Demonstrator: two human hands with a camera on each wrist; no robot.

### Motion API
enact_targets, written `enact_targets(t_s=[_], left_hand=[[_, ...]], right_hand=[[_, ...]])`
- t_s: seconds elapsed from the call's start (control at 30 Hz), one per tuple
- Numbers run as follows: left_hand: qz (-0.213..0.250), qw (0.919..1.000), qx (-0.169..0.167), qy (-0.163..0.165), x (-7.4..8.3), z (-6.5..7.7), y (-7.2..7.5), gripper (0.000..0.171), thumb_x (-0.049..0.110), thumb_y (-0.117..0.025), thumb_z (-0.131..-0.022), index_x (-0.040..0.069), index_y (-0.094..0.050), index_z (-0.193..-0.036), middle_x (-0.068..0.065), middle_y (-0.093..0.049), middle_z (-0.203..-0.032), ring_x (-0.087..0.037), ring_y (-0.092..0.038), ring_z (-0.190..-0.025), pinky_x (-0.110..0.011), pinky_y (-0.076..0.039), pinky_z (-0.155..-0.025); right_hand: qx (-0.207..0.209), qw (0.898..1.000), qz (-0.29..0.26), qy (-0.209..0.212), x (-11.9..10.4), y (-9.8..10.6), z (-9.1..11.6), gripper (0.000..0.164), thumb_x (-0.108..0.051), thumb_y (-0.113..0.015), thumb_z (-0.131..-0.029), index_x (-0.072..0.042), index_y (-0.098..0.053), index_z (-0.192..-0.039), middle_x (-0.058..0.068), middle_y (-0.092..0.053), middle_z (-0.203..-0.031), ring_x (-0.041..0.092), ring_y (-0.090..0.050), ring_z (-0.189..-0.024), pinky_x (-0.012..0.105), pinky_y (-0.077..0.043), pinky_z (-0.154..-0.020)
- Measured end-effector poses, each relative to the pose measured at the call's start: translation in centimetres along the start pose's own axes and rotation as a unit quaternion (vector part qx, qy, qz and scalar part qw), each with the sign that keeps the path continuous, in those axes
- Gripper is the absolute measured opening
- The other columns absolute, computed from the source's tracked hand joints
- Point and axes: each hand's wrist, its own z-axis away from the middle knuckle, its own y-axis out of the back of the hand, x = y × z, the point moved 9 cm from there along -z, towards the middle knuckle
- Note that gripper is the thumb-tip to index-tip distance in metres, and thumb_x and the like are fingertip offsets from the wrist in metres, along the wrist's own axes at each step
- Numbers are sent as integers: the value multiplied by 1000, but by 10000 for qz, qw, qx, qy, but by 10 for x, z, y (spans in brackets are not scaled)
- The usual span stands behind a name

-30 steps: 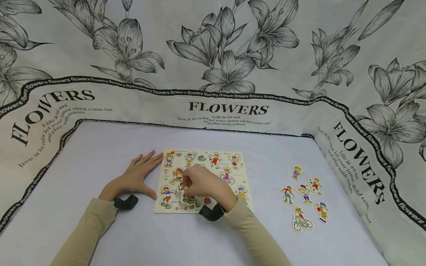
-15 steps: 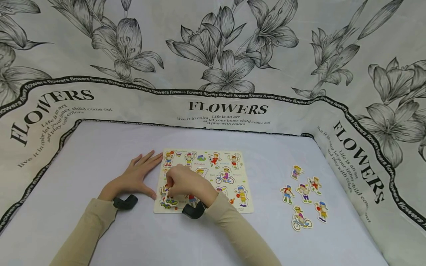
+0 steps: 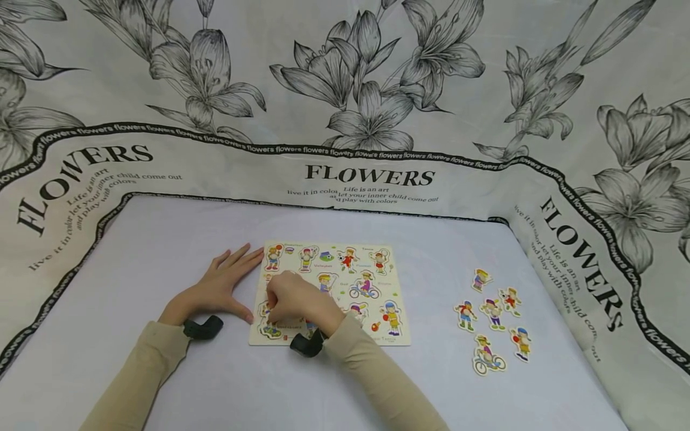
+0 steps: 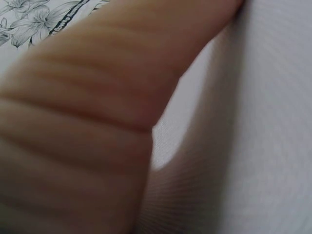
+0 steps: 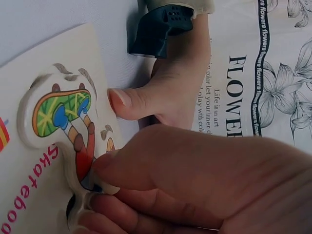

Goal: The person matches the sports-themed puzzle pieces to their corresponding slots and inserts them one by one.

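A pale puzzle board printed with sports figures lies mid-table. My right hand is over its lower left part, thumb and fingers pinching a skateboarder puzzle piece. In the right wrist view the piece lies over the matching printed outline beside the word "Skateboard", slightly raised at the skateboard end; my fingers hide its upper part. My left hand rests flat on the table with fingers spread. Its thumb and fingertips are right at the board's left edge.
Several loose puzzle pieces lie on the right of the white table, among them a cyclist piece, a batter piece and a basketball figure. A flower-printed cloth rises behind and at both sides.
My right hand has moved left across the board with the skateboarder piece, then down onto the lower left outline. The left hand has stayed in place.
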Motion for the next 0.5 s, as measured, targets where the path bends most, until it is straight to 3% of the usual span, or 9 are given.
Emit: enact_targets(t_s=[0.5], left_hand=[[11, 10000, -37, -6, -1, -1, -2, 136, 76, -79, -56, 7, -22, -158, -9, -18, -165, -37, -3, -151, -60, 1, -116]], right_hand=[[161, 9997, -16, -183, -1, -9, 3, 21, -5, -77, -72, -14, -59, -66, -6, -54, -62, 7, -50, -55, 18, -38, -46]])
